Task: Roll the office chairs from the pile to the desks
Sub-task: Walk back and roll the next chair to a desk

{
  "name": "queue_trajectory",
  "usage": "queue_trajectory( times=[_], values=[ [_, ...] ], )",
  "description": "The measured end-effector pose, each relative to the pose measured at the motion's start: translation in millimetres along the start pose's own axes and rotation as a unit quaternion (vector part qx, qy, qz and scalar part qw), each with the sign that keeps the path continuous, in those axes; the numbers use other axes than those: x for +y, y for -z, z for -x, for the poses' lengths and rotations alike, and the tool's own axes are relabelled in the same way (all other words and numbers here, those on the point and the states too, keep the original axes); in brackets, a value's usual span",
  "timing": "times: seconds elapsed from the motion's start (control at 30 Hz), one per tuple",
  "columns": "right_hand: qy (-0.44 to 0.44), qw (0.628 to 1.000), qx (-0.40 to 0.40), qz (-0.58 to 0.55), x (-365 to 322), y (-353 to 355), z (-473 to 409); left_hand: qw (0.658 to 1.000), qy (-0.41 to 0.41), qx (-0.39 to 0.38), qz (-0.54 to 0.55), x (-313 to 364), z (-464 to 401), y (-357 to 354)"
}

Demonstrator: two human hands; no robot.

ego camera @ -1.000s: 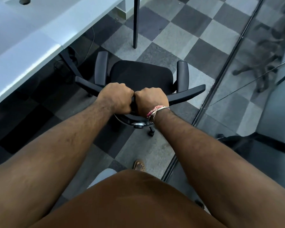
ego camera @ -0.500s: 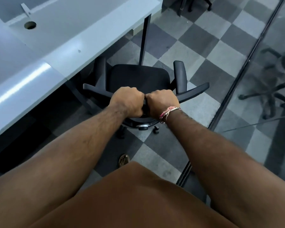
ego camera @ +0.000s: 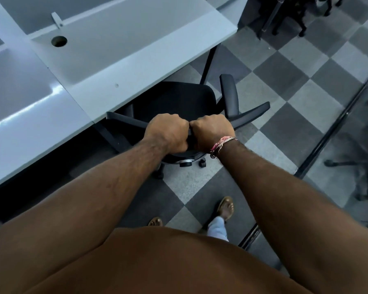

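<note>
A black office chair (ego camera: 179, 98) with armrests stands right in front of me, its seat partly under the edge of a white desk (ego camera: 119, 52). My left hand (ego camera: 168, 132) and my right hand (ego camera: 210, 130) sit side by side, both gripping the top edge of the chair's backrest. The chair's left armrest is hidden beneath the desk; the right armrest (ego camera: 228, 92) shows beside the black desk leg (ego camera: 208, 60). A caster (ego camera: 202, 163) shows below my right wrist.
A second white desktop (ego camera: 19, 98) joins on the left. A glass wall with a dark floor track (ego camera: 338, 119) runs along the right, reflecting chairs. More black chairs (ego camera: 289, 13) stand at the top right. Checkered carpet tiles cover the floor.
The chair has rolled forward and left, so its seat now goes further under the desk. I have stepped after it, and both hands keep the same grip on the backrest.
</note>
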State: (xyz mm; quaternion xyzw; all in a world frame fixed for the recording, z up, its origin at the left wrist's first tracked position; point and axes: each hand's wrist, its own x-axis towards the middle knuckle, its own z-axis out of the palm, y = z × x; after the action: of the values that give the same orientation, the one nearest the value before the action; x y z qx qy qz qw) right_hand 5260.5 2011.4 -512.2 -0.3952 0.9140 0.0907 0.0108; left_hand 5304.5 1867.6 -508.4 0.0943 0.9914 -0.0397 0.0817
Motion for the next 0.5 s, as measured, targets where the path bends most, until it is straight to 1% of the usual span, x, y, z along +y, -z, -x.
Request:
queue_trajectory(
  times=[0.23,0.33,0.5],
  values=[
    [0.083,0.996,0.017,0.01,60.4,-8.2,-48.5,0.995,0.093,-0.016,-0.018,7.5,-55.1,7.5],
    [0.138,0.99,0.028,0.013,96.4,-12.4,-62.7,0.99,0.141,-0.025,-0.017,22.8,-81.4,12.4],
    [0.198,0.979,0.035,0.006,146.9,-18.3,-69.9,0.981,0.194,-0.021,-0.002,57.2,-114.9,22.1]
  ],
)
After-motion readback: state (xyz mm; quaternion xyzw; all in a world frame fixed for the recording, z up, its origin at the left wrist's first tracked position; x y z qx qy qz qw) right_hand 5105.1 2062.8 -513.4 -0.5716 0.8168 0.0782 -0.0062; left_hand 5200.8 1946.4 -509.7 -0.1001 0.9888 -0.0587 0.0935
